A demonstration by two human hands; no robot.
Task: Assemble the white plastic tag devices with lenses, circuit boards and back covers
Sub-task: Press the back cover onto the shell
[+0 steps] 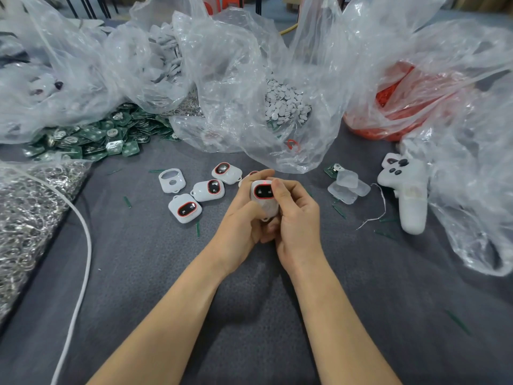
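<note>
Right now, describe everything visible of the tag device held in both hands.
The tag device is rounded white plastic with a dark oval lens ringed in red, a red dot above it and a loop below. Upright, facing the camera, it is gripped by the left hand and right hand above the gray cloth.

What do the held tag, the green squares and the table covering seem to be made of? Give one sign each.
The tag seems smooth white moulded plastic, with a glossy dark lens ringed in red. The green squares are probably circuit-board laminate, matte green with shiny metal discs. The table covering is likely grey fabric: matte, fuzzy, softly creased.
</note>
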